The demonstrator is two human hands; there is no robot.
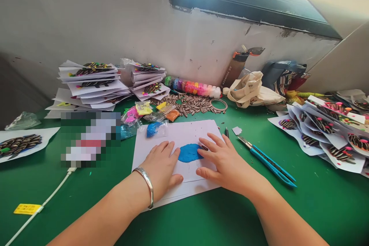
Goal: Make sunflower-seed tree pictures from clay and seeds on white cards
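A flat blue clay oval [189,153] lies on a white paper sheet [184,132], with faint pencil lines below it. My left hand [163,163] rests on the paper at the oval's left side, fingers spread, a silver bracelet on the wrist. At the right side, my right hand [220,159] has its fingers spread, its fingertips over the oval's right edge. A dark sunflower seed [204,147] shows beside the right fingers, at that edge. A small bag of blue clay [154,128] sits on the paper's upper left.
Behind the paper are bags of coloured clay [143,108], a pile of seeds [193,104] and a tape ring [218,105]. A blue cutter [271,165] and a pen [226,132] lie right. Stacked seed pictures [92,84] stand left, others [325,130] right. A white cable [54,194] crosses lower left.
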